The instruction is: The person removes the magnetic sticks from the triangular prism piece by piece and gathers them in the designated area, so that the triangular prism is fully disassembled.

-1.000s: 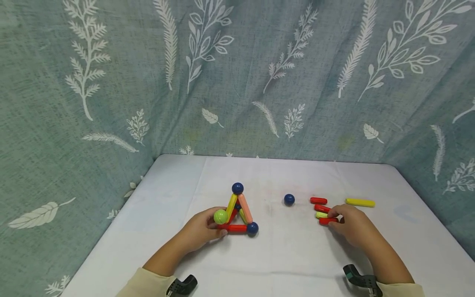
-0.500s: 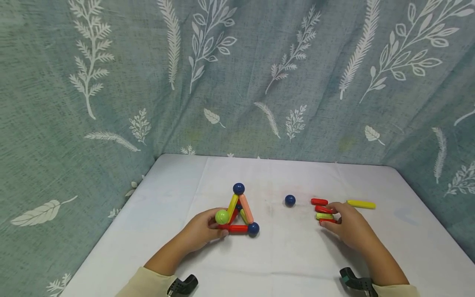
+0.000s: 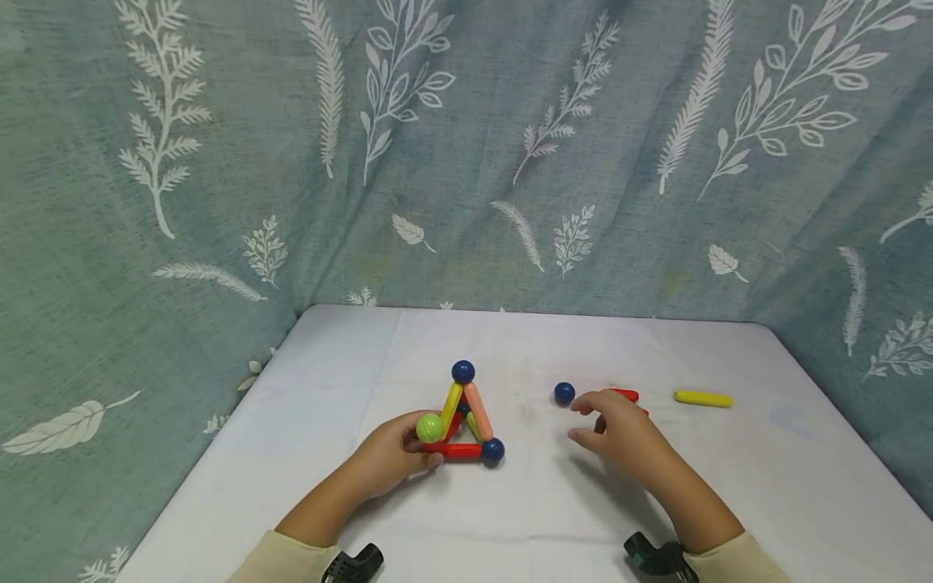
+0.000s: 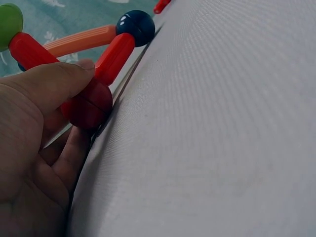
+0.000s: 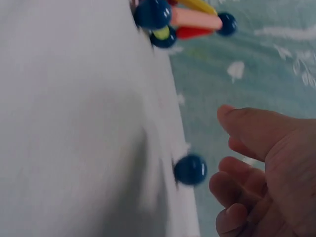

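Note:
My left hand (image 3: 389, 457) grips the lower left corner of a frame built of toy rods and balls (image 3: 478, 411). Blue balls cap its top and right corner, a light green ball (image 3: 430, 428) sits at the upper left, and the rods are red, yellow, peach and green. In the left wrist view, the thumb presses a red rod beside a dark red ball (image 4: 91, 108). My right hand (image 3: 619, 429) hovers over the table, fingers loosely bent and apart, holding nothing. Just beyond its fingertips rests a loose blue ball (image 5: 191, 169).
Behind the right hand lie loose red rods (image 3: 625, 394), partly covered by it. A yellow rod (image 3: 703, 398) lies farther right on the white tabletop (image 3: 525, 518). A leaf-patterned green curtain (image 3: 466, 146) hangs along the table's back and sides.
My right hand has let go of the short rods and moved left, close to the loose blue ball. The left hand and the frame have stayed in place.

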Available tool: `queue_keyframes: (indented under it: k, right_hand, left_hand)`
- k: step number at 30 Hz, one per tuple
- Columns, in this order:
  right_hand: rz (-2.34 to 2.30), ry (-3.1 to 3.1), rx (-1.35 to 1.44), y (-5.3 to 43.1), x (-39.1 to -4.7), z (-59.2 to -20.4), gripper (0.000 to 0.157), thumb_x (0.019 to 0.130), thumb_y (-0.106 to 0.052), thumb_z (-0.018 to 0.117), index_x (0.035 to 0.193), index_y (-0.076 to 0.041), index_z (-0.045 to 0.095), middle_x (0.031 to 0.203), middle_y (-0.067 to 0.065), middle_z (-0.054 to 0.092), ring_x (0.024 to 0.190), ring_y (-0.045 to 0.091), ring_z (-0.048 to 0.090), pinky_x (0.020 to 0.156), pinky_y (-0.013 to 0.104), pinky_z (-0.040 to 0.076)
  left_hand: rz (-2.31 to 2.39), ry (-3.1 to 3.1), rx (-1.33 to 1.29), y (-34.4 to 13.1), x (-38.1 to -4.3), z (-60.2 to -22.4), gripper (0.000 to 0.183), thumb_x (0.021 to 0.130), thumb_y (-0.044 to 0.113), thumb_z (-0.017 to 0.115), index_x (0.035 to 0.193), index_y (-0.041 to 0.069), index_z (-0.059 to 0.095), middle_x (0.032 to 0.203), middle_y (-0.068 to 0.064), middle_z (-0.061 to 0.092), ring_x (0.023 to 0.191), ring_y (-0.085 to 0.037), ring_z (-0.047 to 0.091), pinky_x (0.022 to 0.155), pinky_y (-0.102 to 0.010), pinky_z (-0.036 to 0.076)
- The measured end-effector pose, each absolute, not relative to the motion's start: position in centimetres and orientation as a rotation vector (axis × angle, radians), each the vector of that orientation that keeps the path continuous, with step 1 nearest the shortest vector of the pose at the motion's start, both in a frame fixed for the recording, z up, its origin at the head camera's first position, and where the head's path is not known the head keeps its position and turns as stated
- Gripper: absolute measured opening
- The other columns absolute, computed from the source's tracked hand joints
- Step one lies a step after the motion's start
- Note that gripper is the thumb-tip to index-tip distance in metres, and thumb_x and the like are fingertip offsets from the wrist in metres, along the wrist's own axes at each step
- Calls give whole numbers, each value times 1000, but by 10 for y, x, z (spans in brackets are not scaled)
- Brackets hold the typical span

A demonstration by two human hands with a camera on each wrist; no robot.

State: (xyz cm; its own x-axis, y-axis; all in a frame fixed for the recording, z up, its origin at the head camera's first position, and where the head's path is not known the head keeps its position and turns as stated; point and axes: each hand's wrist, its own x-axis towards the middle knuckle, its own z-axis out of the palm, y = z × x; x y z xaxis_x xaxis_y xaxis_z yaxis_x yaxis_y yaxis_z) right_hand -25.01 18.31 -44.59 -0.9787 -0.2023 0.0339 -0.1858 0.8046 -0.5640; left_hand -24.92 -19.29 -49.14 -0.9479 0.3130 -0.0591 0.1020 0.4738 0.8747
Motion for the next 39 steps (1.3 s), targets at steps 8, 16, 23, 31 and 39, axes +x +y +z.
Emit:
queue_keyframes:
  k: [8,16,23,31,39]
  right_hand:
    - [-953,2931,-440,146,-255,-439,32,87,-22,87,117,-18,73,111,-1,70,84,10,58,71,28,52]
    - [-1011,2853,-547,103,-252,-434,35,91,-25,84,123,-17,72,113,1,71,86,12,59,70,27,53]
    - [-1203,2737,-684,67,-243,-426,43,92,-27,83,131,-18,66,117,-3,69,92,12,62,73,28,54]
    - [-1377,2586,-851,31,-234,-426,54,91,-24,85,138,-19,61,124,-3,70,87,9,65,73,25,55]
    - [-1358,2601,-864,16,-232,-431,46,89,-28,86,130,-27,65,112,-11,69,86,8,63,74,25,51]
  left_hand:
    - [1484,2489,378,-192,-250,-493,61,85,18,88,139,29,64,141,1,65,132,-24,63,102,-32,55]
    - [1485,2487,391,-190,-249,-494,60,85,17,88,139,29,64,140,1,66,131,-24,64,102,-33,55]
    - [1502,2479,448,-194,-248,-495,59,87,18,87,139,28,63,140,0,66,130,-24,64,102,-30,54]
    - [1515,2466,490,-202,-244,-493,54,89,17,85,138,23,63,138,-2,66,125,-21,67,101,-28,54]
    - [1463,2525,508,-201,-246,-489,45,91,21,84,133,22,65,138,-1,66,130,-23,62,103,-30,54]
